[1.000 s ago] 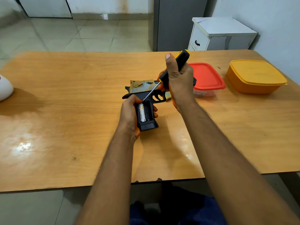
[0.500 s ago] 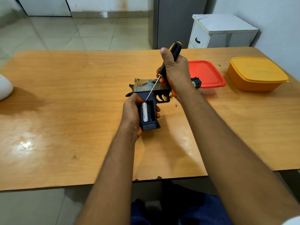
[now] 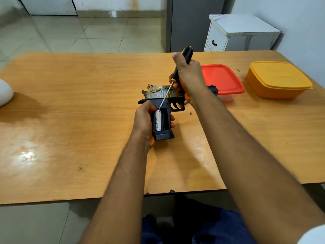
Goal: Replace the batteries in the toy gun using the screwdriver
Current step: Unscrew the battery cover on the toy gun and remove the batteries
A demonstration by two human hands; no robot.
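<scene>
A black toy gun [image 3: 161, 101] with a tan slide lies on its side on the wooden table [image 3: 70, 111]. My left hand [image 3: 144, 120] grips its handle. The battery bay in the handle is uncovered and holds one white battery [image 3: 158, 123] in the left slot; the right slot looks dark. My right hand [image 3: 188, 76] is closed around a black-and-yellow screwdriver [image 3: 184, 58]. Its thin shaft slants down, and the tip touches the top end of the battery.
A small screw [image 3: 190, 113] lies on the table just right of the gun. A red-lidded box [image 3: 222, 80] and an orange box [image 3: 277, 80] sit at the right. A white object [image 3: 5, 92] rests at the left edge. A white cabinet [image 3: 241, 32] stands behind.
My right hand has raised the screwdriver handle and tilted it steeper. The tip has slid down to the top of the battery. The gun has shifted slightly under my left hand.
</scene>
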